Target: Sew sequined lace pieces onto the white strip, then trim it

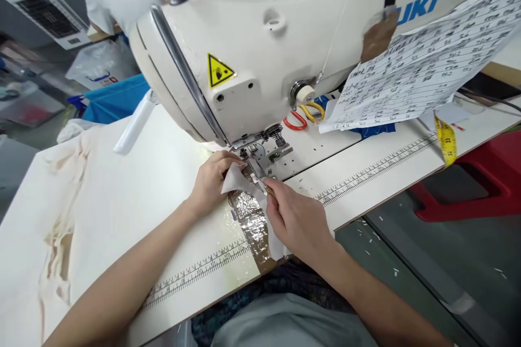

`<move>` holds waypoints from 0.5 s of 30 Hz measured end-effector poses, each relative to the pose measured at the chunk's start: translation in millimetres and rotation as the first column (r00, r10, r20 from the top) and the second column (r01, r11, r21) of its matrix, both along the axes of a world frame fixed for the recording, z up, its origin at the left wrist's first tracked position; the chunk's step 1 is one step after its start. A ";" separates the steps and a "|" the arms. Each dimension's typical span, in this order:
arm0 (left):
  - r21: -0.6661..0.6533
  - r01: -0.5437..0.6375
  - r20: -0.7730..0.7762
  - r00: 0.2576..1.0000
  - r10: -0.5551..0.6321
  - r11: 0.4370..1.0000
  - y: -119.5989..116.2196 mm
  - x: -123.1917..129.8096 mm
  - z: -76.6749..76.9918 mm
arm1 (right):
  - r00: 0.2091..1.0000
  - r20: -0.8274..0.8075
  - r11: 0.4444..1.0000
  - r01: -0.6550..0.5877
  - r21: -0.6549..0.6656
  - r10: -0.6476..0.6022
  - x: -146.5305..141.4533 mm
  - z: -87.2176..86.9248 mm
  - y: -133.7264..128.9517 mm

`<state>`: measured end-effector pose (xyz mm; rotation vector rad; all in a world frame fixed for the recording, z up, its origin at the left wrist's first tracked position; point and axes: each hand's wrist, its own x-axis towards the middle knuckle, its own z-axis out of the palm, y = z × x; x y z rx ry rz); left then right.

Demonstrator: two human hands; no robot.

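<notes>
A white sewing machine (268, 49) stands over the table, its needle area just beyond my hands. My left hand (211, 179) is closed on a small piece of white fabric (240, 181) beside the presser foot. In my right hand (295, 219) is a thin metal tool (257, 171), probably tweezers, pinched between thumb and fingers, with its tip near the foot. The fabric curves down toward the table's front edge, past my right fingers. Under it lies a strip of shiny brown tape (254, 222).
Handwritten paper sheets (423, 59) hang at the right of the machine. Red-and-yellow-handled scissors (296, 120) lie behind the needle area. A yellow measuring tape (446, 141) hangs at the table's edge (378, 165), near a red stool (480, 179). A blue bin (116, 100) stands back left.
</notes>
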<state>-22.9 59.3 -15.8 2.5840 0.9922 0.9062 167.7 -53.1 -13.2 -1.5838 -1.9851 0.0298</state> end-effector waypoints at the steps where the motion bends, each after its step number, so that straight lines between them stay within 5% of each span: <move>1: -0.016 -0.009 0.002 1.000 0.009 1.000 0.2 0.0 0.5 | 1.000 0.007 1.000 0.002 0.007 -0.002 -0.8 -0.7 1.3; 15: -0.042 -0.127 -0.041 0.991 0.125 0.991 1.2 3.2 -5.4 | 1.000 0.014 0.999 -0.008 -0.037 0.009 -4.2 -3.3 9.7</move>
